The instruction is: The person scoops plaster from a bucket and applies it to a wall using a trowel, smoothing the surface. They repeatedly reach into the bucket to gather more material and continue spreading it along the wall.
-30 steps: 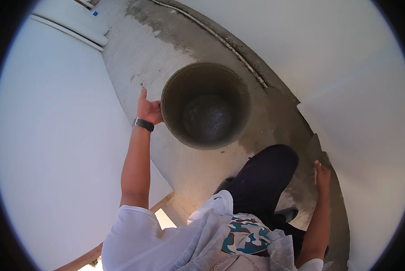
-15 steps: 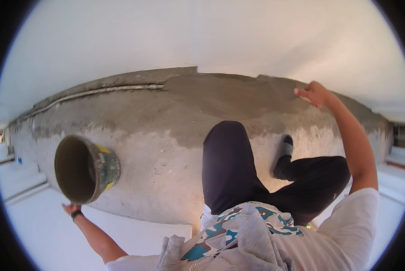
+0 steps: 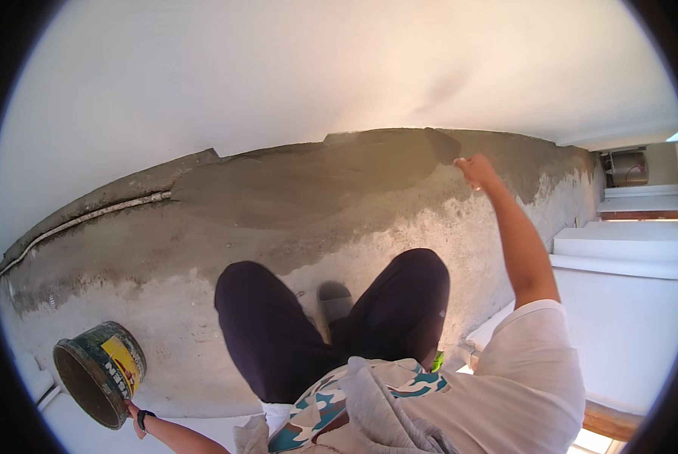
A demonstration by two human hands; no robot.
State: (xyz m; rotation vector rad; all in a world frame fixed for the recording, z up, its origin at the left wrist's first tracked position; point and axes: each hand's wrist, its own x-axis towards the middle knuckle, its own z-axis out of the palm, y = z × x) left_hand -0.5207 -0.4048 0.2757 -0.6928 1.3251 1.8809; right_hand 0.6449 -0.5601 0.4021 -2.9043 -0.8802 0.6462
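Note:
My right hand [image 3: 475, 173] is closed round the handle of a trowel. Its dark, flat blade [image 3: 442, 143] lies against wet grey mortar [image 3: 308, 178], close to where this meets the white wall; the fingers hide most of the handle. Low on the left, my left hand [image 3: 135, 418] grips the rim of a dark green bucket [image 3: 97, 356] with a yellow label. The bucket is tilted with its mouth toward the lower left, and mortar coats its inside. What is at its bottom cannot be made out.
A pale pipe [image 3: 89, 223] runs in a groove along the wall's foot at left. The smooth white wall [image 3: 278, 68] spans the far side. White steps or ledges [image 3: 619, 250] stand at right. My bent knees [image 3: 414, 284] are over the rough concrete [image 3: 187, 318].
My view has swung rightward, and my knees now sit differently. The trowel hand has shifted along the mortar strip. My left hand, with the bucket, appears lower and farther left.

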